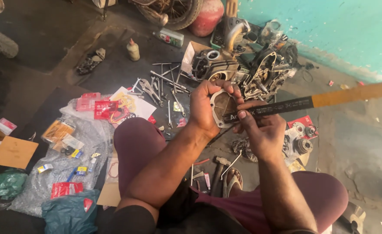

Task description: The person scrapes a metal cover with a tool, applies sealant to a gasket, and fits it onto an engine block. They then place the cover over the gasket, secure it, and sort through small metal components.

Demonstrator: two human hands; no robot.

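We sit on the floor (364, 130) with the small metal cover (222, 108) held up in front of us — our left hand (208, 108) closed around its edge, well above the scattered wrenches (160, 84). Our right hand (262, 130) is closed on a long flat file (286, 106), its dark blade laid across the cover's face. To work this face well, we judge the file should stay flat and the cover steady — the engine (238, 65) sits just beyond.

Dark, stained concrete floor (364, 143) strewn with wrenches (162, 84), an engine (234, 65), a cardboard box (9, 149), plastic packets (65, 173) and a hammer (219, 167).
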